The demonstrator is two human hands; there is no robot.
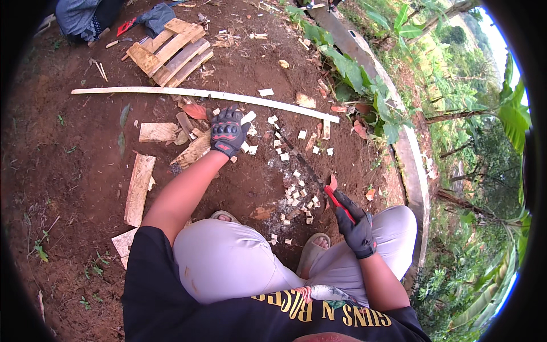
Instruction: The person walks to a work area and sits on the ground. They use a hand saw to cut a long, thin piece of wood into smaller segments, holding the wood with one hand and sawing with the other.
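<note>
My left hand [228, 132], in a black padded glove, presses down on a short pale wooden stick [248, 118] whose end sticks out past the fingers. The glove hides the rest of the stick. In my right hand [356, 228], also gloved, is a saw with a red handle [331, 196]. Its narrow dark blade [305, 164] slants up and left, and the tip lies near small blocks beside the stick's end. Several small cut wooden blocks [295, 194] lie scattered on the soil between my hands and feet, among pale sawdust.
A long thin wooden strip [216, 96] lies across the ground beyond my left hand. Farther off is a stack of boards [176, 51] near a knife [118, 42]. Loose planks [139, 188] lie at left. A concrete edge [413, 165] with plants runs along the right.
</note>
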